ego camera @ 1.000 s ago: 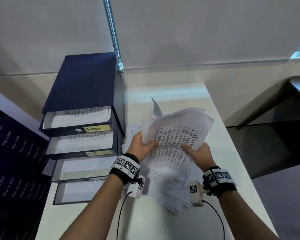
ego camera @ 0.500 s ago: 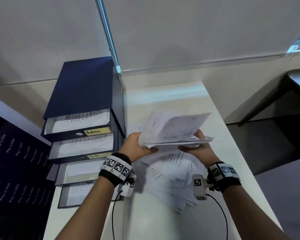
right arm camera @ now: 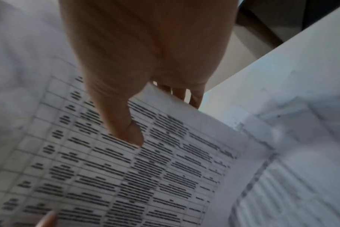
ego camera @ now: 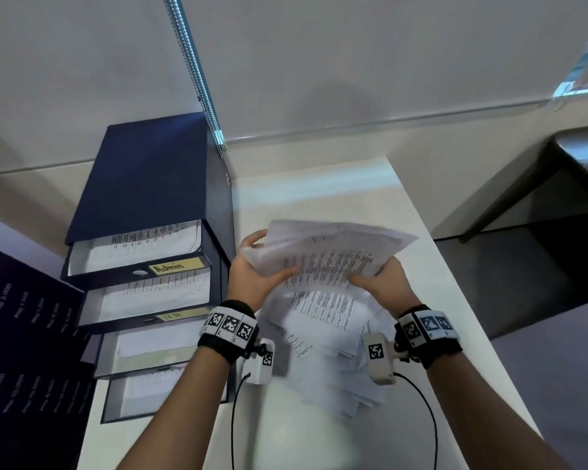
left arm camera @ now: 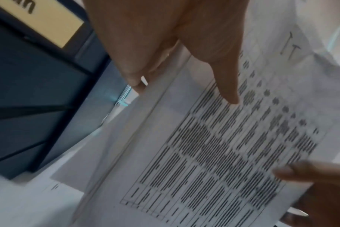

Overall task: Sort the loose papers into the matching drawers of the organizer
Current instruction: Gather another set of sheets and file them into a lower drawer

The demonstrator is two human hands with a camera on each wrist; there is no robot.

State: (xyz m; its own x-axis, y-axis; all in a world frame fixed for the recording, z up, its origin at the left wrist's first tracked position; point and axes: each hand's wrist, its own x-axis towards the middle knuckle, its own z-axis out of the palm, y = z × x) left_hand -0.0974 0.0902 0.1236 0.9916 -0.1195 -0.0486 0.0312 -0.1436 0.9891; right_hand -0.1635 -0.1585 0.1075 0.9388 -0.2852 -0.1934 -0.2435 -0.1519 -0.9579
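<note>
I hold a bundle of printed sheets (ego camera: 330,252) above the white table (ego camera: 319,188), tilted so the top sheet's table of text faces me. My left hand (ego camera: 262,262) pinches its left edge, thumb on top (left arm camera: 223,86) and fingers beneath. My right hand (ego camera: 374,283) pinches the near right edge, thumb on the print (right arm camera: 126,132). Below them a loose fan of papers (ego camera: 326,351) lies on the table. The dark blue organizer (ego camera: 150,184) stands to the left with several drawers pulled out; the top one is labelled Admin (ego camera: 175,266), the second HR (ego camera: 174,315).
The open drawers (ego camera: 150,293) all hold sheets. The table's right edge (ego camera: 455,300) drops to a dark floor. A dark board with white print (ego camera: 21,351) leans at the far left. Cables trail from both wrist cameras over the table's near part.
The bundle was folded down nearly flat half a second ago; now it is tipped up again with the printed side facing me. Both hands have kept their grip and stayed in place.
</note>
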